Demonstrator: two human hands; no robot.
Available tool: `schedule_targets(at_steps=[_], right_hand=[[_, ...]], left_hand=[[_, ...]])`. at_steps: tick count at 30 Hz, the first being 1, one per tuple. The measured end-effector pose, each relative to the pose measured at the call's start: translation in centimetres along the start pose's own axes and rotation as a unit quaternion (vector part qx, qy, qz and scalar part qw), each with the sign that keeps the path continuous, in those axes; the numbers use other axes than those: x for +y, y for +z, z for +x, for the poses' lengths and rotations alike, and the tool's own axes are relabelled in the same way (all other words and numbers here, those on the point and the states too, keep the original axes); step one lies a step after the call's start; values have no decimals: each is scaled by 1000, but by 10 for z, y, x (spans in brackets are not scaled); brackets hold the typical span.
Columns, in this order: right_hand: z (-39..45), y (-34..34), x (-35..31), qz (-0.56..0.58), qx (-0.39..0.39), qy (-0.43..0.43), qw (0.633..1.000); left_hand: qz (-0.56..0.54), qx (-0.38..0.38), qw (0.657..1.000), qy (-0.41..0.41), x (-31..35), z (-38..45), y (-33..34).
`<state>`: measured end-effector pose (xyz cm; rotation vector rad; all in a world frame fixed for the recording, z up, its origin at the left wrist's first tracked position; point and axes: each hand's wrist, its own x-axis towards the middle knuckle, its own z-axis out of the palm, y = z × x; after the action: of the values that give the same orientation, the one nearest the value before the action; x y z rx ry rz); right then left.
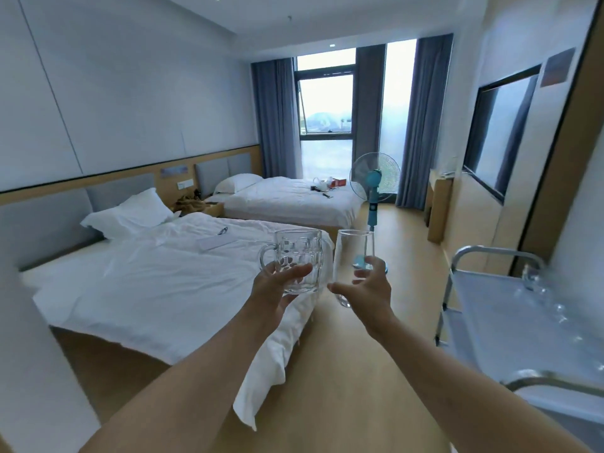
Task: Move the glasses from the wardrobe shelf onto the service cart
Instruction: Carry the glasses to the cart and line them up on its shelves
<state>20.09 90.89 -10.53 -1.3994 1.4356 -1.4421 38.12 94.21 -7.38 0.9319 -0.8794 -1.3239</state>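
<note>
My left hand (277,289) grips a clear dimpled glass mug (299,256) with a handle on its left side. A tall slim clear glass (353,253) is held upright in my right hand (369,287). Both arms are stretched out in front of me, above the floor between the near bed and the cart. The metal service cart (490,322) stands low at the right, and several clear glasses (536,286) stand on its top tray near the far end. The wardrobe shelf is out of view.
Two white beds fill the left side, the near bed (163,282) close by my left arm. A teal standing fan (374,188) stands on the wooden floor ahead. A wall mirror (500,138) and a desk (439,207) line the right wall.
</note>
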Motion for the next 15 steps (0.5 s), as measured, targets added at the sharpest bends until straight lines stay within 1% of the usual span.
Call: schedule_targets(at_steps=[3, 7, 12, 15], right_hand=[[21, -19, 16, -14, 24, 13, 1000], [49, -36, 39, -26, 70, 39, 996], [90, -45, 65, -47, 128, 58, 989], [116, -47, 80, -61, 166, 75, 981]], left_hand=[[-10, -26, 999, -16, -20, 29, 20], [8, -63, 997, -36, -42, 69, 42], [6, -114, 991, -64, -70, 137, 60], [8, -158, 984, -86, -87, 181, 67]])
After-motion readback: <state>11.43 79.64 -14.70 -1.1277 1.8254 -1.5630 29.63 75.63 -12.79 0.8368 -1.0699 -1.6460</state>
